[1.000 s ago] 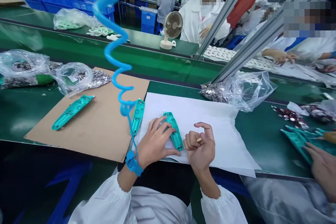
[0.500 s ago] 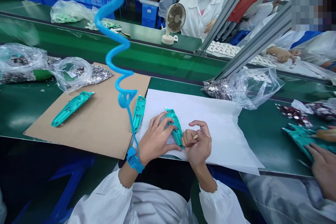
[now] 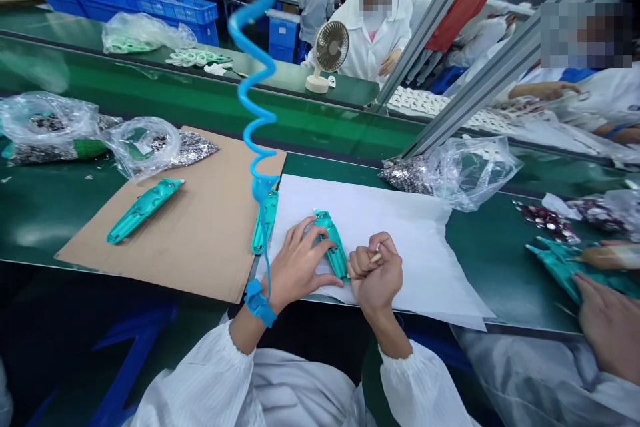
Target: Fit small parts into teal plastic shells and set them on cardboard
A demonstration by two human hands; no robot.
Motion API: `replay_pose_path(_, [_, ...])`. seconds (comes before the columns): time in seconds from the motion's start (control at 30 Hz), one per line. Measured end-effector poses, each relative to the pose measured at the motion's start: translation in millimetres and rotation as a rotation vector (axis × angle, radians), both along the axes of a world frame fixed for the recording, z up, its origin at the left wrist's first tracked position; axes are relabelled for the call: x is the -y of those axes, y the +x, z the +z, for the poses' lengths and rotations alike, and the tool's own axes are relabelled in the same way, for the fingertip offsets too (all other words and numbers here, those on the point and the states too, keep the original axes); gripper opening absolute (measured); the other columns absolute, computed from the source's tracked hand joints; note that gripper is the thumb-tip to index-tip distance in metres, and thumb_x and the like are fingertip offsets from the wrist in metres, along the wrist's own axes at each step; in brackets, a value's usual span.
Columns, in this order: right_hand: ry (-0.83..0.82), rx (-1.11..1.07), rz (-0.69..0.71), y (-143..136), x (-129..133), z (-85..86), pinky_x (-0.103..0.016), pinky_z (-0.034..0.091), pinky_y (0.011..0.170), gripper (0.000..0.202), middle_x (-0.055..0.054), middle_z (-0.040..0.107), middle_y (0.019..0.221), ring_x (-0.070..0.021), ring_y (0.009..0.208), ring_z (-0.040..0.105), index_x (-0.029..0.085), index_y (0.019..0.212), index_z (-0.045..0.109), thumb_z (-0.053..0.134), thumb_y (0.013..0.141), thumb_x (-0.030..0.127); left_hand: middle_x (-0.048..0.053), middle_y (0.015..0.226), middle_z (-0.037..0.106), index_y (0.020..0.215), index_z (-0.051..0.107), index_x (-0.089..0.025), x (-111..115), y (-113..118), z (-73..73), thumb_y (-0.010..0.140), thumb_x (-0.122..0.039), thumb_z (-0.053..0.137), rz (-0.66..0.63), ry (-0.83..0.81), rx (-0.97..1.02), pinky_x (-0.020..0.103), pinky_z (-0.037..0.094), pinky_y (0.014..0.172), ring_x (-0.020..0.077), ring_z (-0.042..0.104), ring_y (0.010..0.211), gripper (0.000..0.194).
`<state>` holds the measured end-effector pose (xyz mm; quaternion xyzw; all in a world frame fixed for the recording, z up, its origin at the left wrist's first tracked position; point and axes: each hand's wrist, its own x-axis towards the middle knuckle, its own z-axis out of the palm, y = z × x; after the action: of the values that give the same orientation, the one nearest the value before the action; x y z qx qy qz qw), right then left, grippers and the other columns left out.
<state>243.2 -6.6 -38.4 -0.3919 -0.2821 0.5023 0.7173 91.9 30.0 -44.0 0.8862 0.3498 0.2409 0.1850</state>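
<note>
A long teal plastic shell lies aslant on the white sheet, its upper end pointing away from me. My left hand steadies it, fingertips on its left edge and thumb stretched toward its lower end. My right hand is a fist beside that lower end, knuckles against or very near it. From the fist pokes the tan tip of a thin stick-like tool; the rest of it is hidden. A second teal shell rests left of my left hand, partly behind a blue coiled cord. The cord runs to my blue wrist strap.
Brown cardboard at left carries another teal piece. Bags of shiny small parts lie behind it, with another bag beyond the white sheet. The blue coiled cord hangs in front. A co-worker's hand works at right.
My right index finger, raised before, has curled down into the fist around the tool. My left hand and the shell stay together. The view has shifted slightly.
</note>
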Motion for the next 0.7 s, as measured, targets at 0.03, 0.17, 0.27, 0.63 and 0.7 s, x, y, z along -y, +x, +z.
replay_pose_path(0.03, [0.018,-0.015,-0.022,0.7,0.7,0.5,-0.015,0.021,0.035,0.018,0.011,0.013,0.046,-0.0072,0.038,0.007,0.023,0.071,0.040,0.042,0.087,0.031,0.011,0.126,0.054,0.116,0.060,-0.022,0.1,-0.1,-0.4,0.071,-0.064,0.071,0.002,0.001,0.007,0.055,0.036,0.112,0.0360,0.032,0.139,0.063])
replay_pose_path(0.17, [0.059,0.009,-0.037,0.0,3.1,-0.5,-0.014,0.022,0.035,0.018,0.011,0.013,0.047,-0.0068,0.038,0.009,0.023,0.071,0.043,0.044,0.087,0.030,0.011,0.126,0.055,0.115,0.060,-0.022,0.6,0.3,-1.0,0.071,-0.063,0.072,0.014,0.004,0.013,0.054,0.035,0.113,0.0357,0.033,0.139,0.062])
replay_pose_path(0.27, [0.069,0.072,-0.024,-2.2,2.3,-1.7,-0.014,0.022,0.036,0.017,0.011,0.014,0.046,-0.0064,0.038,0.009,0.022,0.072,0.045,0.045,0.087,0.031,0.011,0.125,0.055,0.115,0.061,-0.021,0.8,0.9,-0.4,0.071,-0.064,0.072,0.018,0.004,0.013,0.054,0.035,0.113,0.0357,0.033,0.139,0.062])
replay_pose_path(0.63, [-0.005,0.171,-0.022,-5.7,3.2,-6.3,-0.015,0.020,0.036,0.019,0.011,0.014,0.046,-0.0062,0.038,0.010,0.022,0.069,0.042,0.045,0.086,0.032,0.010,0.127,0.056,0.116,0.062,-0.023,-1.5,1.6,0.8,0.073,-0.060,0.074,-0.007,-0.022,0.034,0.054,0.034,0.113,0.0346,0.031,0.141,0.057])
replay_pose_path(0.7, [-0.045,0.183,-0.011,-6.6,1.5,-7.3,-0.015,0.019,0.036,0.020,0.011,0.016,0.046,-0.0066,0.038,0.011,0.022,0.069,0.040,0.043,0.087,0.031,0.010,0.126,0.056,0.115,0.062,-0.023,-1.3,1.5,2.4,0.073,-0.059,0.075,-0.004,-0.030,0.030,0.055,0.035,0.112,0.0352,0.032,0.141,0.056])
